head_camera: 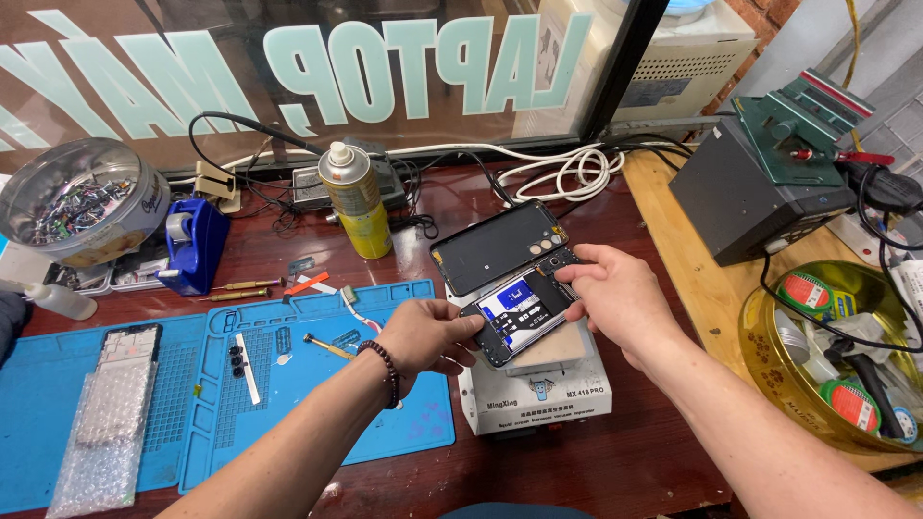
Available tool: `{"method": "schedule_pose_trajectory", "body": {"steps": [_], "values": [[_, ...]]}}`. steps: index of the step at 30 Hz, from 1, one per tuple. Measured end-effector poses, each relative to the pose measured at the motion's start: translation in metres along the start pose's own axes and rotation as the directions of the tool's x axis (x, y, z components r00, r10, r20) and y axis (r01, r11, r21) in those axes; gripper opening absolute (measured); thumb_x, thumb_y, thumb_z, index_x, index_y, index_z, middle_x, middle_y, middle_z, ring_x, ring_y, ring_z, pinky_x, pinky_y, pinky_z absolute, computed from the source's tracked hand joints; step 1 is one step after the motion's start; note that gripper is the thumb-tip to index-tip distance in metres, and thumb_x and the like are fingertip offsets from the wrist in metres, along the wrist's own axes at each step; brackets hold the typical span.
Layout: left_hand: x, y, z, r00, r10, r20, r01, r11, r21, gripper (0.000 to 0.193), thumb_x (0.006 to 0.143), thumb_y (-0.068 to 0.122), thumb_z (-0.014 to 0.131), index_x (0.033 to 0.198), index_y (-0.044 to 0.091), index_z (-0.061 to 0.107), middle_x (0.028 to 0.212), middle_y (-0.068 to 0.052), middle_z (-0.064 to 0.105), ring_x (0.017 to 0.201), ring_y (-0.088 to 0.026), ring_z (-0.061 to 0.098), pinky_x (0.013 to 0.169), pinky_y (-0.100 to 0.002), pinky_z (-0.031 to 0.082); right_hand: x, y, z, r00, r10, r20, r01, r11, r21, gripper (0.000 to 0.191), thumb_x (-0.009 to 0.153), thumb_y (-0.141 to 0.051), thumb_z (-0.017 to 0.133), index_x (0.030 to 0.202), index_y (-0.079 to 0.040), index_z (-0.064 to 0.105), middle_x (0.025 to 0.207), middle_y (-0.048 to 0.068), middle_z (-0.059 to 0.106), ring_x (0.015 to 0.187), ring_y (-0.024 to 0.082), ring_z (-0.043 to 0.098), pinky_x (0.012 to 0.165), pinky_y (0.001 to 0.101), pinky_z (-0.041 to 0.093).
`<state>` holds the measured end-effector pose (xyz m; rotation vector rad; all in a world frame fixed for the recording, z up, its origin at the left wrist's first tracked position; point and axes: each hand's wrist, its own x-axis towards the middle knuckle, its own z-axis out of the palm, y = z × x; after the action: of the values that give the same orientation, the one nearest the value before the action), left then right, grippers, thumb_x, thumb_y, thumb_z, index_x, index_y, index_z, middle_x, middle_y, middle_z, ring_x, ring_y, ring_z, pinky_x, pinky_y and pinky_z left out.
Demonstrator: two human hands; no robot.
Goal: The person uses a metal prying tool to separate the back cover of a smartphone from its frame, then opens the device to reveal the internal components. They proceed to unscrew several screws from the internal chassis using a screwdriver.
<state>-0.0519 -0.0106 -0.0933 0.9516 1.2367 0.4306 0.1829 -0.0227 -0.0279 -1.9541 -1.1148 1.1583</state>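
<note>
**benchnewb:** what's your grip there?

**me:** Both hands are clamped on the opened phone. My left hand pinches its near corner and my right hand closes over the far edge by the camera end. The phone sits tilted on the white heating pad station, just in front of the black back cover. Tip, as I see it: hold by the frame edges only, stay off the blue innards, and keep it flat on the pad. The blue mat is right beside it.
</note>
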Motion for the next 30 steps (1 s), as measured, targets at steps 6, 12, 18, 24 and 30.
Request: {"method": "schedule_pose_trajectory", "body": {"steps": [6,12,18,24,30], "values": [[-0.005,-0.012,-0.012,1.0,0.0,0.027,0.003,0.995,-0.095,0.023,0.088,0.025,0.077,0.096,0.005,0.069,0.088,-0.008,0.073,0.074,-0.018,0.071,0.066,-0.035,0.061,0.002,-0.002,-0.001,1.0,-0.006,0.006,0.006,1.0,0.003,0.052,0.092,0.0,0.052,0.144,-0.005,0.054,0.121,0.006,0.076,0.066,0.015,0.064,0.053,0.0276,0.047],[0.005,-0.041,-0.054,0.984,-0.083,-0.156,0.068,0.993,-0.098,0.021,0.089,0.023,0.074,0.098,0.004,0.067,0.09,-0.01,0.073,0.077,-0.021,0.072,0.066,-0.037,0.06,-0.002,-0.016,-0.005,0.999,0.023,0.044,-0.019,0.994,-0.107,0.049,0.095,-0.008,0.057,0.143,-0.008,0.056,0.117,0.006,0.077,0.069,0.012,0.065,0.056,0.0268,0.048],[0.012,-0.078,-0.121,0.602,-0.421,-0.679,0.138,0.892,-0.431,0.031,0.091,0.023,0.08,0.095,-0.005,0.068,0.083,-0.017,0.073,0.065,-0.022,0.069,0.053,-0.033,0.059,-0.009,-0.022,-0.003,0.996,-0.029,0.086,0.036,0.996,-0.076,0.043,0.093,-0.013,0.062,0.135,-0.01,0.065,0.112,0.005,0.078,0.069,0.011,0.064,0.056,0.0261,0.049],[0.027,-0.097,-0.124,0.573,-0.348,-0.742,0.388,0.912,-0.128,0.031,0.087,0.025,0.084,0.091,-0.004,0.072,0.077,-0.018,0.075,0.063,-0.023,0.071,0.054,-0.034,0.057,-0.012,-0.012,-0.008,0.991,-0.06,0.122,0.068,0.996,-0.063,0.041,0.091,-0.014,0.065,0.131,-0.007,0.068,0.106,0.005,0.079,0.067,0.011,0.063,0.055,0.0263,0.049],[0.03,-0.113,-0.129,0.634,-0.24,-0.736,0.21,0.968,-0.135,0.021,0.087,0.018,0.074,0.094,-0.001,0.069,0.082,-0.017,0.075,0.068,-0.023,0.073,0.059,-0.035,0.06,-0.008,-0.001,-0.013,0.981,-0.067,0.18,0.071,0.997,-0.016,0.043,0.091,-0.013,0.063,0.133,-0.005,0.066,0.109,0.006,0.079,0.068,0.01,0.062,0.054,0.0255,0.047]]}}
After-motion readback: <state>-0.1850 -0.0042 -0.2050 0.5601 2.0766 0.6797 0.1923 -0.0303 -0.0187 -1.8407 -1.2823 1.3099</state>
